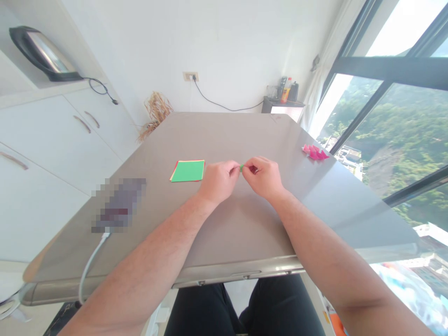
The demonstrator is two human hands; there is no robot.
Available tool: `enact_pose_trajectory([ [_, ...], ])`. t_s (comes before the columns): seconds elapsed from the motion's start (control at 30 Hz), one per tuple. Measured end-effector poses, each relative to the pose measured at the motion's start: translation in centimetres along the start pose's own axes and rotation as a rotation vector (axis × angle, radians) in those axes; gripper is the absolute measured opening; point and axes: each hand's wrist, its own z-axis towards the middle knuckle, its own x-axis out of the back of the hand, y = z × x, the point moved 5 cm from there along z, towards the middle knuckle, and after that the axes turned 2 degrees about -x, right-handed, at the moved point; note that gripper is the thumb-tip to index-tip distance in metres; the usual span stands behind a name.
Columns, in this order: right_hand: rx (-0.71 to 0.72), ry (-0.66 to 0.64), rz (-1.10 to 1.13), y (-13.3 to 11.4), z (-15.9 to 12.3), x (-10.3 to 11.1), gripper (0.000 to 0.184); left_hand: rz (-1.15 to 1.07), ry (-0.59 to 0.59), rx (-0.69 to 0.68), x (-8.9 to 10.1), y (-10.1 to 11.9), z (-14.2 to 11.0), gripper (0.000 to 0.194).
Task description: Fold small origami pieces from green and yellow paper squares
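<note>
On the left of the table [224, 135], a pixelated dark object [121, 205] lies with a white cable [91, 261] running from its near end over the table's near edge. To its right is the stack [188, 171], flat, green sheet on top, with red and pale edges showing around it. The left hand [220, 180] is just beside the stack's right side, fingers curled in, thumb and forefinger closed on the left end of a small green piece [241, 168]. The piece is above the middle of the table, between the two hands, mostly covered by fingertips. The right hand [263, 176] pinches its other end, its remaining fingers loosely curled, with a small gap showing inside them. The hands are nearly touching at the tips. Well apart, near the table's right edge, pink folded pieces [315, 152] sit in a cluster, paler at the left, deeper pink at the right.
</note>
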Motion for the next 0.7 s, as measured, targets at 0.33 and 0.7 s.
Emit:
enact_pose_trajectory([
  [0.33,0.042,0.029,0.017,-0.09,-0.11,0.31,0.018,0.051,-0.028,-0.116,0.02,0.74,-0.08,0.025],
  [0.7,0.044,0.040,-0.093,-0.26,-0.27,-0.24,0.022,0.104,-0.051,-0.131,-0.58,0.67,-0.16,0.027],
])
